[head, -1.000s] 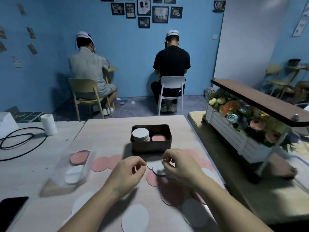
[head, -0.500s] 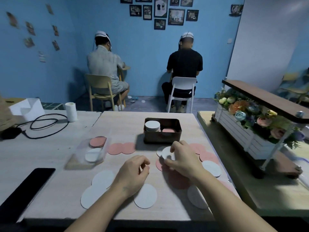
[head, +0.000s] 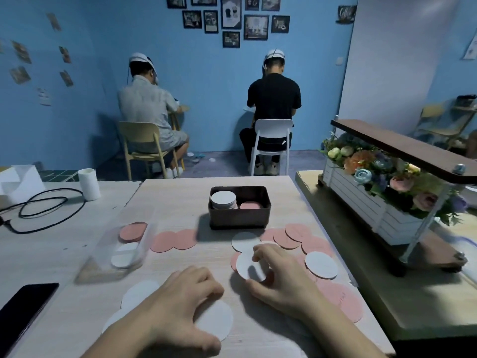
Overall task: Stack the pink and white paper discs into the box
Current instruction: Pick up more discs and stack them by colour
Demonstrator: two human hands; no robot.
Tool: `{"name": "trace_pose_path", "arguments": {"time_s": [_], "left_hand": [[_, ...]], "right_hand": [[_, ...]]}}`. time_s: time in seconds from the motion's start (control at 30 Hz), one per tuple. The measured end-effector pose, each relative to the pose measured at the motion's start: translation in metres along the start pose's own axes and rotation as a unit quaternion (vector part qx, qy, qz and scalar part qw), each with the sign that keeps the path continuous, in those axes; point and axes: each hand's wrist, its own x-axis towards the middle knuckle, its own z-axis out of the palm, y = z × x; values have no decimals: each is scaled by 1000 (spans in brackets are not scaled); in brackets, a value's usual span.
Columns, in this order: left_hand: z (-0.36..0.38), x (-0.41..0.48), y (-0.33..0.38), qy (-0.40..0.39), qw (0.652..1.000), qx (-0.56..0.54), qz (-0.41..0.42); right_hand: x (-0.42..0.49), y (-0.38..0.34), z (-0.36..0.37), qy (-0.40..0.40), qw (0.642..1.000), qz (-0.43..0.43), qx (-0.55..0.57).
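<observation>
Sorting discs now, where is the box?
In the head view, the brown box stands mid-table, straight ahead, just beyond the right hand holding a white disc.

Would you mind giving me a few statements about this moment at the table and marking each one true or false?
1. The right hand pinches a white disc between fingers and thumb. True.
2. Inside the box, the pink stack stands taller than the white one. False: the white stack rises above the pink stack.
3. The left hand lies over another white disc flat on the table. True.
4. The black phone sits to the right of the box. False: the phone lies far to its left, near the bottom left corner of the picture.
</observation>
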Motion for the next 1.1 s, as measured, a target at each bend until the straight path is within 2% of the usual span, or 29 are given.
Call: {"name": "trace_pose_path", "arguments": {"time_s": [0.1,0.23,0.43,0.57,0.67,0.87,1.0,1.1], "left_hand": [[0,9,-4,24,999,5,29],[5,17,-9,58,998,-10,12],[7,15,-11,159,985,-61,-5],[6,25,-7,229,970,-85,11],[8,35,-4,235,966,-105,21],[13,42,-15,242,957,-163,10],[23,39,-22,214,942,-257,10],[29,37,-25,211,934,-286,10]], "right_hand": [[4,-2,1,-5,1000,-4,1],[4,-5,2,-13,1000,-16,-6],[0,-11,-3,-22,999,-11,-33],[3,-23,1,-32,999,30,11],[10,-29,13,-53,996,37,60],[18,-31,27,-21,998,-13,49],[16,-31,26,10,997,-66,50],[16,-31,27,34,993,-90,62]]}}
